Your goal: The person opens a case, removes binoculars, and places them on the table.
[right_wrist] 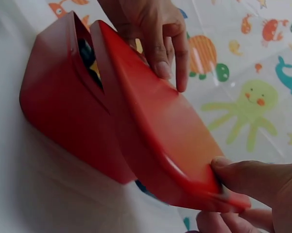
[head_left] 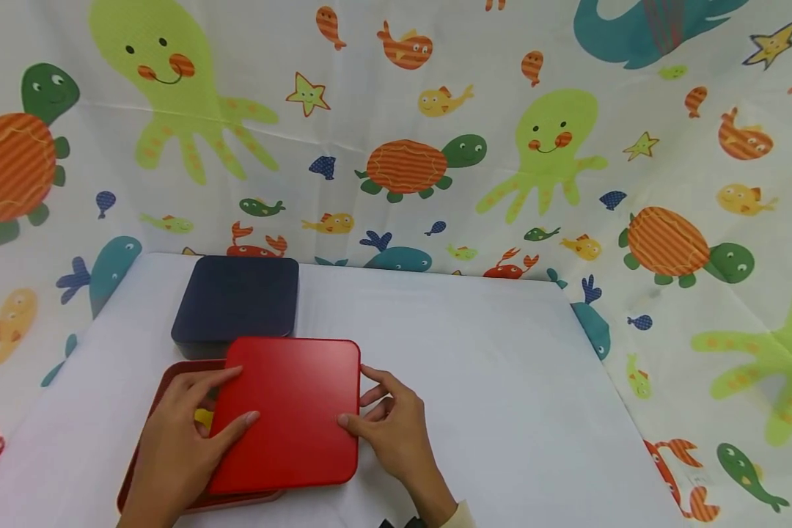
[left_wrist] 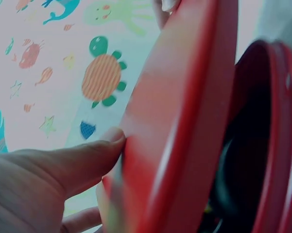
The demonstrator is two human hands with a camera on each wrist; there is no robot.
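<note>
A red square lid (head_left: 290,414) with rounded corners is held over the right part of a red box (head_left: 135,469). My left hand (head_left: 178,433) grips the lid's left side, its thumb lying on the top face. The right hand (head_left: 396,418) pinches the opposite edge, thumb above and fingers below. Seen from the right wrist, the lid (right_wrist: 160,116) slants and stands partly off the box (right_wrist: 63,97), leaving a gap. Something yellow (head_left: 204,418) and dark shapes show inside; most of the contents are hidden.
Right behind the red box stands a dark navy box (head_left: 240,301), closed. A white cloth (head_left: 501,396) covers the table. Behind and beside it hangs a curtain (head_left: 409,88) printed with sea animals.
</note>
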